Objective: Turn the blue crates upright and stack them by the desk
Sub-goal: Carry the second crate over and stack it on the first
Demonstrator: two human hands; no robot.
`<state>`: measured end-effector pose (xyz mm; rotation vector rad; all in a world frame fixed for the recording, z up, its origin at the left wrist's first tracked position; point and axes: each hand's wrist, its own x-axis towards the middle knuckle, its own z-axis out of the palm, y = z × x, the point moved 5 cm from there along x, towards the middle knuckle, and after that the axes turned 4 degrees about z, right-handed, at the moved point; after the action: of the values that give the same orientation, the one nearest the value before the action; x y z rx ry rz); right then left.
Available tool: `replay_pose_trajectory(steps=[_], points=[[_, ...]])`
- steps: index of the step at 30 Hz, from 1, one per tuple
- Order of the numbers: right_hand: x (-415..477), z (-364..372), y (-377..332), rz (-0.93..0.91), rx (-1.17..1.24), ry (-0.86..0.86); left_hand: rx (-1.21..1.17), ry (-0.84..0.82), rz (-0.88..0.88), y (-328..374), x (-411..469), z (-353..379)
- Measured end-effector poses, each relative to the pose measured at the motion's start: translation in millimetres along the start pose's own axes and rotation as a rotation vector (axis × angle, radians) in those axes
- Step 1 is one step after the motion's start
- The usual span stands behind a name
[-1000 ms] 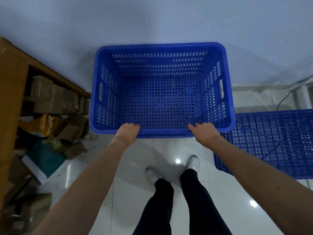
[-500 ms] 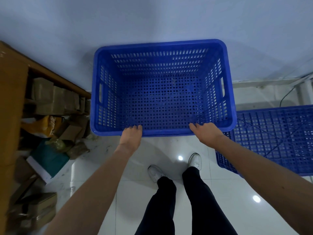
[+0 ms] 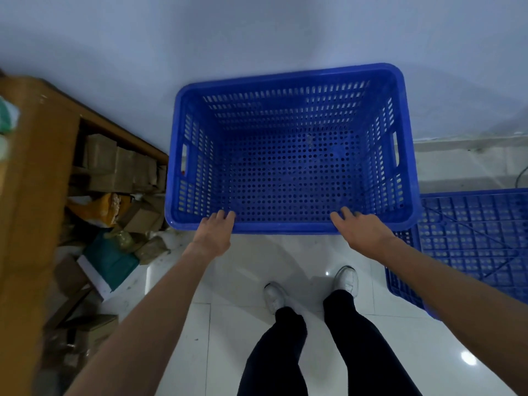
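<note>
An upright blue crate [image 3: 288, 155] stands against the white wall, right beside the wooden desk [image 3: 34, 172]. Both my hands are at its near rim. My left hand [image 3: 215, 232] lies at the rim's left part, fingers stretched out and slightly apart over the edge. My right hand [image 3: 357, 230] does the same at the right part, fingers spread and touching the rim loosely. A second blue crate [image 3: 471, 247] lies upside down on the floor to the right, its ribbed bottom facing up, partly tucked behind the first crate's corner.
Under the desk are several cardboard boxes [image 3: 114, 164], a yellow bag [image 3: 94, 207] and a teal package [image 3: 111, 261]. My feet in white shoes [image 3: 347, 280] stand on the glossy white tile floor. A cable [image 3: 521, 178] runs along the wall at far right.
The crate has shifted slightly away from me toward the wall. My fingers, curled around the near rim a second ago, are straightened and loosened on it.
</note>
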<state>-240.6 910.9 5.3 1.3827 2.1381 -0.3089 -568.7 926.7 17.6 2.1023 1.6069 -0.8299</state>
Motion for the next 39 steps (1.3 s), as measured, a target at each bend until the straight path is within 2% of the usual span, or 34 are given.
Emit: replay_pose_trajectory(steps=[5, 9, 13, 16, 19, 26, 29, 34, 39], points=[[-2, -2, 2, -0.005, 0.037, 0.017, -0.044, -0.008, -0.086, 0, 2, 4], [-8, 2, 0, 0.083, 0.096, 0.115, -0.065, 0.047, -0.095, 1, 7, 8], [-9, 5, -5, 0.119, 0.107, 0.187, -0.041, 0.168, -0.055, -3, 9, 21], [-10, 5, 0, 0.116, 0.115, 0.169, -0.018, 0.244, 0.014, -3, 6, 22], [-16, 8, 13, 0.181, 0.044, 0.184, 0.057, 0.251, 0.123, -13, 5, 18], [-16, 12, 10, 0.24, -0.281, 0.212, 0.207, 0.376, 0.042, -30, -2, 21], [-22, 16, 17, 0.246, -0.271, 0.24, 0.279, 0.382, 0.075, -21, -9, 17], [-30, 18, 22, 0.261, -0.271, 0.287, 0.203, 0.43, 0.048, -10, -18, 19], [-28, 9, 17, 0.231, -0.285, 0.298, 0.225, 0.436, 0.035, -16, -15, 13]])
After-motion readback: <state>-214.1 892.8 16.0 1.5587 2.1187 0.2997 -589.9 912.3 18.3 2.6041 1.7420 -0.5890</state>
